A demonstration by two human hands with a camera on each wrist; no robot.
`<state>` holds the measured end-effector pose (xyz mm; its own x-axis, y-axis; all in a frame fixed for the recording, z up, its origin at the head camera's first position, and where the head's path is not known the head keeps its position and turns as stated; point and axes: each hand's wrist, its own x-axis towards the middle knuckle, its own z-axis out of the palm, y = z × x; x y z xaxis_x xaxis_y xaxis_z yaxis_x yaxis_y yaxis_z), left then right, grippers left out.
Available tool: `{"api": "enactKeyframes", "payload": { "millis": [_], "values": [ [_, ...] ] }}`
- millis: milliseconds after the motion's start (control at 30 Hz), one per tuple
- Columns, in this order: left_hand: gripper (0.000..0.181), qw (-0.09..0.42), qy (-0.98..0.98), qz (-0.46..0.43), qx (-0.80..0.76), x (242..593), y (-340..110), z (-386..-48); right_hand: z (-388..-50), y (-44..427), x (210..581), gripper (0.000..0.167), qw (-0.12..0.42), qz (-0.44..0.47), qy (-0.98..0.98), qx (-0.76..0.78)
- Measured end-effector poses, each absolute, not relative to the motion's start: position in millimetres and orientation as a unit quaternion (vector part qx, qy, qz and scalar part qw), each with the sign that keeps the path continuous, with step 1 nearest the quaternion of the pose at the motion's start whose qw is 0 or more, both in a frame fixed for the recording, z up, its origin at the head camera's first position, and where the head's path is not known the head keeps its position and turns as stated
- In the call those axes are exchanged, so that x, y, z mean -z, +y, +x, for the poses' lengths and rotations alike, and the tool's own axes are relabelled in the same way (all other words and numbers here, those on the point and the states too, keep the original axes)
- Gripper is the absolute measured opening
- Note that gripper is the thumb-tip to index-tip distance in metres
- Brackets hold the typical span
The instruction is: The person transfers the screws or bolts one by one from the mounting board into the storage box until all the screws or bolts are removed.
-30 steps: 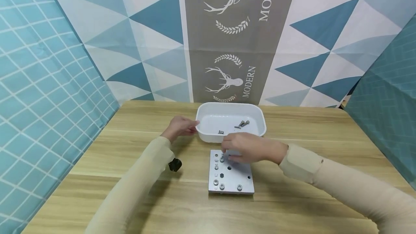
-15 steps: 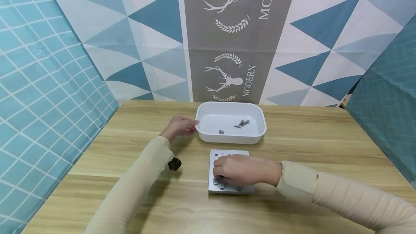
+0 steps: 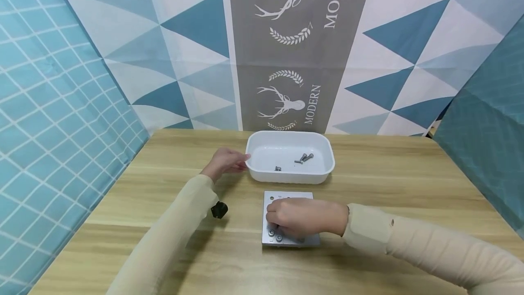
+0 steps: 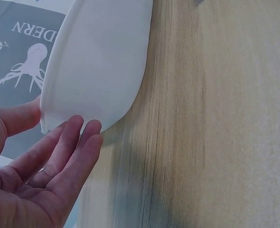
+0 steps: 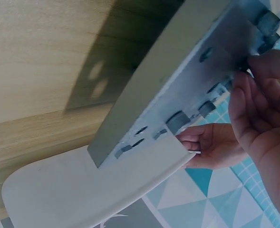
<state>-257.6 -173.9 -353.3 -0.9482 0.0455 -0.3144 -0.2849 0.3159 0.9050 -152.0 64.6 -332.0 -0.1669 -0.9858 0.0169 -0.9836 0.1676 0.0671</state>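
Observation:
My left hand (image 3: 224, 162) holds the left end of a white plastic tray (image 3: 286, 177), thumb at the rim and fingertips against the outer wall, as the left wrist view shows. Several socket-head screws (image 3: 304, 158) lie in the tray. In front of it, a silver metal plate (image 3: 300, 194) has holes and several screws standing in it. My right hand (image 3: 300, 216) is over the plate. In the right wrist view its thumb and fingers pinch a dark screw head (image 5: 245, 65) at the plate's face; the screw's lower part is hidden.
A small black object (image 3: 219, 210) sits at the left sleeve's wrist. The wooden table (image 3: 393, 172) extends to both sides. Patterned cloth (image 3: 204, 49) hangs behind its back edge, with blue checked cloth (image 3: 61, 104) on the left.
My right hand has come from the plate's back edge, near the tray, toward the plate's front left, then stayed nearly in place. The left hand keeps its hold on the tray.

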Motion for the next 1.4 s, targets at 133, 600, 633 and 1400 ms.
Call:
{"api": "enactKeyframes", "payload": {
  "millis": [133, 600, 633, 1400],
  "values": [
    [0.04, 0.145, 0.798, -0.071, -0.581, 357, -174, -256, -152, 63, 335, 0.007, 0.034, 0.658, -0.751, 0.028],
    [0.04, 0.142, 0.809, -0.08, -0.565, 354, -172, -254, -157, 63, 342, 0.015, 0.058, 0.694, -0.716, 0.045],
    [0.04, 0.142, 0.809, -0.081, -0.564, 354, -172, -254, -157, 63, 342, 0.016, 0.057, 0.695, -0.716, 0.043],
    [0.04, 0.137, 0.804, -0.074, -0.574, 353, -174, -257, -162, 63, 329, 0.015, 0.101, 0.716, -0.69, 0.02]
  ]
}}
